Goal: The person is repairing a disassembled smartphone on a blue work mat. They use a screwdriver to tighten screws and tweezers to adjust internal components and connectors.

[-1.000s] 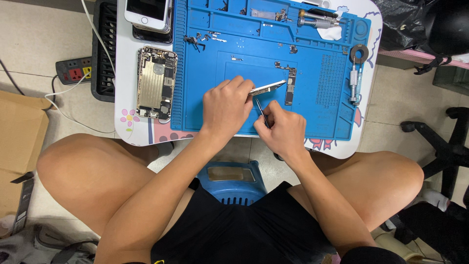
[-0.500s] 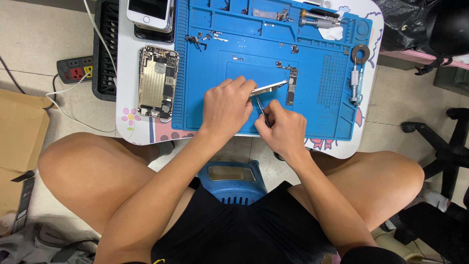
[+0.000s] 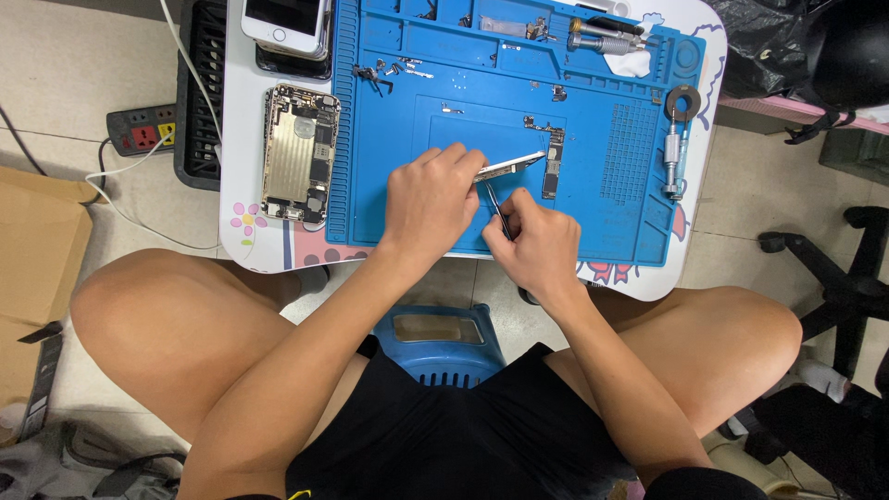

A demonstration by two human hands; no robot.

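My left hand (image 3: 433, 206) rests on a blue repair mat (image 3: 407, 120) and holds a thin silvery metal plate (image 3: 511, 166) tilted up off the mat. My right hand (image 3: 540, 243) grips dark tweezers (image 3: 495, 206) whose tips point up at the plate's near end. A small dark circuit board (image 3: 554, 162) lies on the mat just right of the plate.
An opened phone body (image 3: 299, 156) lies on the white table left of the mat. A whole phone (image 3: 287, 20) sits at the back left, screwdrivers (image 3: 607, 37) and small parts at the mat's far edge. A power strip (image 3: 141, 128) and cardboard (image 3: 32, 268) are on the floor.
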